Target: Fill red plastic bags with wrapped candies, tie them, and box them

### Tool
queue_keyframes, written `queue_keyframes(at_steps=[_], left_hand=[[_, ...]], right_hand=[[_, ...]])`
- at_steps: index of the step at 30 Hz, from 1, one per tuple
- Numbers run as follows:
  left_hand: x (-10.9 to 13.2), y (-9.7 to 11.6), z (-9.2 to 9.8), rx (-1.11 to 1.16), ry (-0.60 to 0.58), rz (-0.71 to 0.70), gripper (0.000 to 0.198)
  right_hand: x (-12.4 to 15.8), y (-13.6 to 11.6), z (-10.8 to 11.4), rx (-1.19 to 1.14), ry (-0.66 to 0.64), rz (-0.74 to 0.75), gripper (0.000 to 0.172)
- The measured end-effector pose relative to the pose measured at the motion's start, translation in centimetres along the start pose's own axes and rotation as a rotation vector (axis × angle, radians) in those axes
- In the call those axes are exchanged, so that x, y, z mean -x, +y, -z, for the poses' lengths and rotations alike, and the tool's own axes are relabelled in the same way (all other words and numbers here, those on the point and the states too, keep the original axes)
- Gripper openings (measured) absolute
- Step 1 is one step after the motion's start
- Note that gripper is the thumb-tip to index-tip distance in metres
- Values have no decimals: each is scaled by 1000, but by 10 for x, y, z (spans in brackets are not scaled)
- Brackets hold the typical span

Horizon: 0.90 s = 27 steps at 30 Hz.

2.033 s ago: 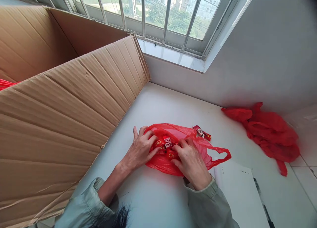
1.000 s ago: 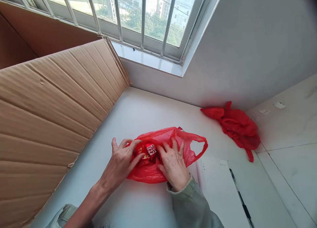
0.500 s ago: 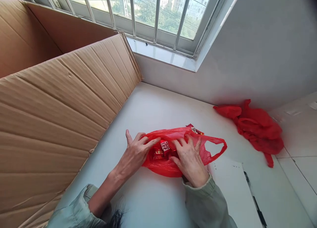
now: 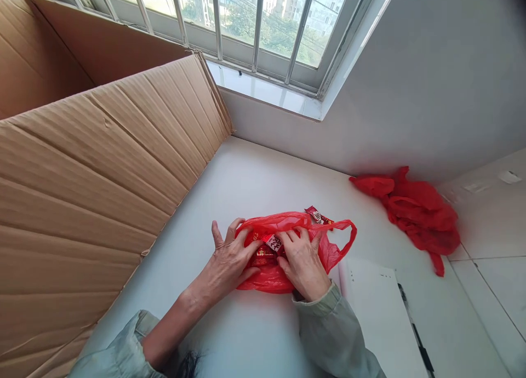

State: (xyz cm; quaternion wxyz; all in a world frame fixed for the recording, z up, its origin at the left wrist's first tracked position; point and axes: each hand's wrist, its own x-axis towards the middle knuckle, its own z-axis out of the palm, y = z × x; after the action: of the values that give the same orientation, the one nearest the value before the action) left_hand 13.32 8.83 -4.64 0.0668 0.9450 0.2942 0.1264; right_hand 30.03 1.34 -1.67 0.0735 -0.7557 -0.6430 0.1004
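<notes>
On the white tabletop lies a red plastic bag (image 4: 267, 284) with its mouth open upward. Inside it are several small red packets (image 4: 266, 254) with gold print, one showing a white-and-dark patterned label. My left hand (image 4: 230, 257) is at the bag's left side, fingers curled on its edge and the little finger sticking out. At the right side, my right hand (image 4: 303, 262) has its fingers bent over the bag's rim, the tips partly inside. One loose red packet (image 4: 318, 216) rests on the table just behind the bag, near its handle loop (image 4: 349, 241).
A large open cardboard box (image 4: 115, 170) fills the left. Crumpled red plastic bags (image 4: 419, 213) lie against the wall at the right. A white flat board (image 4: 373, 307) and a black pen-like thing (image 4: 423, 348) are at lower right. A barred window (image 4: 255, 27) is behind.
Both hands have come closer together, the right one moving left with the bag's side. The bag's mouth is narrower, its handle loop has shifted left, and more of the loose packet shows.
</notes>
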Motion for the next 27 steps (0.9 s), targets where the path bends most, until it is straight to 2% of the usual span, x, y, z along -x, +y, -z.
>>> queue_keyframes(at_steps=[3,6,12,16,19,22,27], left_hand=[[0,-2,0,33,-45,-20,30],[1,-7,5,113,-108,-70,25],[2,-7,9,170,-136,-93,23],[1,-4,7,165,-131,-99,35],[1,-3,5,161,-126,-98,41],[1,-4,1,150,-116,-87,57],[1,-5,-3,139,-73,-71,84]], right_hand=[[-2,-2,-3,-7,7,-29,41],[-4,2,-4,-26,16,-42,37],[8,37,18,-186,-88,21,48],[24,59,38,-157,-87,-18,32],[34,61,43,-101,-64,-36,16],[40,52,40,-69,-94,-64,20],[43,34,28,42,-191,-246,24]])
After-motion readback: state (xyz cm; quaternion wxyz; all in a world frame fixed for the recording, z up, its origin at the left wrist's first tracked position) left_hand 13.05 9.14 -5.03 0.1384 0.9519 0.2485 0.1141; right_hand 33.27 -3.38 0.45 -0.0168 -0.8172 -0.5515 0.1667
